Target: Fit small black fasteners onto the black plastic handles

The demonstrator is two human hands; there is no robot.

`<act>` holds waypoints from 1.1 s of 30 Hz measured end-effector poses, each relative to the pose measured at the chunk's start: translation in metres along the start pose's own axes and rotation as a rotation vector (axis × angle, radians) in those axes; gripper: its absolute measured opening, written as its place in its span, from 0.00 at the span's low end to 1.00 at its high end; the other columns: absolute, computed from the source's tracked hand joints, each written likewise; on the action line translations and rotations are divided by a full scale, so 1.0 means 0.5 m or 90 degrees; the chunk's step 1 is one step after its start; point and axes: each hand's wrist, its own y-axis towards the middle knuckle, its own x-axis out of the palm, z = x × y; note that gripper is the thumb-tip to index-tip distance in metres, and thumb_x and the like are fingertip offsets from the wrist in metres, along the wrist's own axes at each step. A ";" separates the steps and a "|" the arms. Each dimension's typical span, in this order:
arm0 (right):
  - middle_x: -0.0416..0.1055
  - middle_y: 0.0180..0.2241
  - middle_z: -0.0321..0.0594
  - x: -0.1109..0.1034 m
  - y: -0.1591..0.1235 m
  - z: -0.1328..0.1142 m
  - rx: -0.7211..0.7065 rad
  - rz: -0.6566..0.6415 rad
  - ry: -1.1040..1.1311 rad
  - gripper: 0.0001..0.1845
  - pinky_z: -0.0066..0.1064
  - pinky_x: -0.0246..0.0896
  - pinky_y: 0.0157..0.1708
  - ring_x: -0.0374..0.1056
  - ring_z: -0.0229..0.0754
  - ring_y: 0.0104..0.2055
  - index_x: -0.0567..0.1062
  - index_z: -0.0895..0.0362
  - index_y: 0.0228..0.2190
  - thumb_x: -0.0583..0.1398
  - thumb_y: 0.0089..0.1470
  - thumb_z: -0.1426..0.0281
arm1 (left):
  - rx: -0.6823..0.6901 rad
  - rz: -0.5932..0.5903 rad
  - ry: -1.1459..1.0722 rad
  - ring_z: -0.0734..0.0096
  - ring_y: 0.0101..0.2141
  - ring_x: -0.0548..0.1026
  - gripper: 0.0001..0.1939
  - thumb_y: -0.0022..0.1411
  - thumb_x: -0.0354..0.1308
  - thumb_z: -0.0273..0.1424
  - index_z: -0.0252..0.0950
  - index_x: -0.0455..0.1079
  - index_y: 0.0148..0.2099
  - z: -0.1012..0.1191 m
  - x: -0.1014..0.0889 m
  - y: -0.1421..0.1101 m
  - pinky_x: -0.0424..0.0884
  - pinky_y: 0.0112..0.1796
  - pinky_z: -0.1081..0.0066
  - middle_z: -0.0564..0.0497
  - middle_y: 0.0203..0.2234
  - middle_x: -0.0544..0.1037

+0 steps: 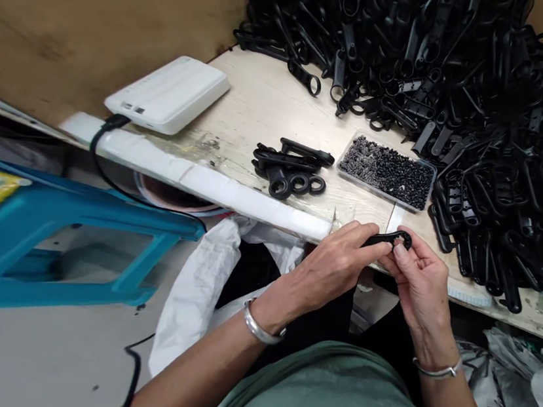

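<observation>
Glossy black plastic makes up the large heap (408, 55) at the far right, a tangle of slim, bar-shaped pieces with ringed ends. A smaller cluster (293, 163) of similar pieces lies left of a shallow, clear plastic box (381, 193) filled with tiny dark grains (387, 168). The pale tabletop (259, 96) looks worn and stained, its near edge padded on the left with a white strip (195, 178). Farther left sits a smooth white case (168, 95) with rounded corners and a black cable (98, 146).

The held black part (386, 239) is at the table's near edge, on the near side of the clear box. Its long axis runs left to right, the rounded, looped end pointing right and tipped slightly toward the far side.

The left hand (337, 254) grasps its left portion, fingers curled over it. The right hand (420, 284) pinches the looped end between thumb and fingers; whether a tiny grain is also between those fingertips, I cannot tell.
</observation>
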 end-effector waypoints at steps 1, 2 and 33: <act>0.76 0.34 0.35 -0.003 0.002 0.000 -0.004 -0.007 -0.022 0.21 0.41 0.74 0.45 0.75 0.40 0.36 0.77 0.56 0.40 0.71 0.41 0.66 | 0.000 0.001 -0.012 0.70 0.36 0.70 0.16 0.66 0.42 0.18 0.35 0.69 0.46 -0.001 -0.001 -0.001 0.71 0.38 0.69 0.46 0.39 0.74; 0.76 0.34 0.35 -0.006 0.004 0.000 -0.012 -0.014 -0.050 0.22 0.41 0.74 0.44 0.75 0.40 0.36 0.77 0.56 0.41 0.70 0.42 0.65 | -0.001 0.003 -0.022 0.70 0.37 0.71 0.17 0.65 0.43 0.17 0.36 0.69 0.46 -0.002 -0.002 -0.001 0.72 0.39 0.70 0.46 0.40 0.74; 0.72 0.34 0.34 -0.052 0.001 -0.023 0.035 -0.104 -0.056 0.22 0.39 0.76 0.39 0.76 0.40 0.32 0.76 0.54 0.44 0.70 0.44 0.65 | -0.151 0.028 -0.216 0.77 0.29 0.75 0.08 0.60 0.57 0.20 0.35 0.66 0.40 0.033 -0.009 0.029 0.70 0.31 0.77 0.54 0.31 0.78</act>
